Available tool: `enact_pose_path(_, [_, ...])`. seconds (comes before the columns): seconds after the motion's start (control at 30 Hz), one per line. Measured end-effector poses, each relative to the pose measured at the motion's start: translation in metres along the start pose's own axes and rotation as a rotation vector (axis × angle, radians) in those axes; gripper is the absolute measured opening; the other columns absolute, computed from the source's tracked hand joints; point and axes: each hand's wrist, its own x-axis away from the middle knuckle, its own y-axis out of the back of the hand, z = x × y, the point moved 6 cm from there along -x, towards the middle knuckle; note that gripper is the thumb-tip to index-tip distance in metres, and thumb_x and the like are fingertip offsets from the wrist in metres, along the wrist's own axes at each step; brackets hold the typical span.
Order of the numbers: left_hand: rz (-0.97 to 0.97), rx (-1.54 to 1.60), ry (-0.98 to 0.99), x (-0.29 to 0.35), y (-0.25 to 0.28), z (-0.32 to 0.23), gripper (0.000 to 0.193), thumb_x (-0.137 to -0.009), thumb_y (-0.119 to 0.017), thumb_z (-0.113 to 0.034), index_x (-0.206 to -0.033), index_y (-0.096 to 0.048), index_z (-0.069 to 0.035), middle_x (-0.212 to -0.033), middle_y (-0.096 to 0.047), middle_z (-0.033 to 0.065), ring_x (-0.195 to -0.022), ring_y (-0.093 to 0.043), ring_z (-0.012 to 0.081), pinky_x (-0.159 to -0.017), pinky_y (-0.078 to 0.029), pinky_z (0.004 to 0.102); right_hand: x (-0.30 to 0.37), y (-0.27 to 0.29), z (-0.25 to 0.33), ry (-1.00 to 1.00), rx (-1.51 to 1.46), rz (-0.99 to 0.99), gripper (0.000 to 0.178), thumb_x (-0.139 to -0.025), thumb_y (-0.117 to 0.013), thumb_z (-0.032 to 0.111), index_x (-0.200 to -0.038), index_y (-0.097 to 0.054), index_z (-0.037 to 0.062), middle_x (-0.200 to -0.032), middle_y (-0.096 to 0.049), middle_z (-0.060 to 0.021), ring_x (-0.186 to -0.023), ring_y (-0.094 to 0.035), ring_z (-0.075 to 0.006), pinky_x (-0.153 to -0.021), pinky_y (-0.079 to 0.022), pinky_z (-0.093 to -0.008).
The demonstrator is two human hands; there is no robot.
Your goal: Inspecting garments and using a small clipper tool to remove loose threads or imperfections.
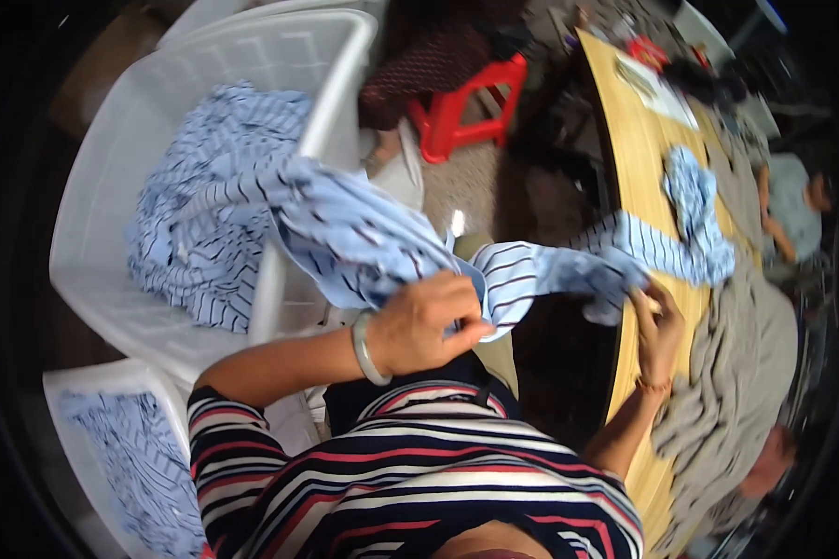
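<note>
Now holds a long, soft, light-blue cloth with dark stripes (368,233) across the middle of the frame, its long way running from the upper left down toward the right. Grips it near the centre with the left hand (424,321), fingers curled tight like a fist at the lower edge. Touches it farther right with the right hand (659,326), fingers bent and close together, tips on the cloth in what looks like a small pinch. Leaves a floppy stretch between both hands, running nearly level.

Goes up and left from the left fingers, over the rim of a big white plastic bin (75,214) with a heap of crumpled blue striped cloth (205,205) inside. Cannot tell if joined to that heap. Goes up and right from the right fingers toward a wrinkled blue striped piece (694,219) on the yellow wooden counter (629,130). Cannot tell if joined there either. Has the left hand nearer to the bin, the right hand nearer to the counter.
</note>
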Motion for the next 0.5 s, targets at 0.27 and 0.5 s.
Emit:
enact_pose_path(0.27, [0.680,0.150,0.300,0.071,-0.109,0.054,0.037,-0.087,-0.067,-0.030,-0.111,-0.063,-0.002,-0.128,-0.051,0.0241,-0.119,-0.052,0.0391,-0.102,-0.041,0.0419,0.052,-0.178,-0.025,0.017,-0.290,0.542,0.047,-0.083,-0.076,0.019,-0.123,-0.061,-0.0025,-0.100,-0.068,-0.0102,-0.090,-0.063,-0.0133,-0.081,-0.051,-0.0269])
enact_pose_path(0.5, [0.027,-0.798,0.243,0.057,-0.013,0.130,0.045,-0.078,-0.070,-0.010,-0.122,-0.060,-0.004,-0.122,-0.058,0.0193,-0.107,-0.061,0.0347,-0.092,-0.048,0.0430,0.109,-0.229,-0.043,0.037,-0.082,0.860,0.063,-0.078,-0.078,0.021,-0.135,-0.054,0.0062,-0.088,-0.067,-0.0131,-0.079,-0.065,-0.0226,-0.076,-0.051,-0.0318])
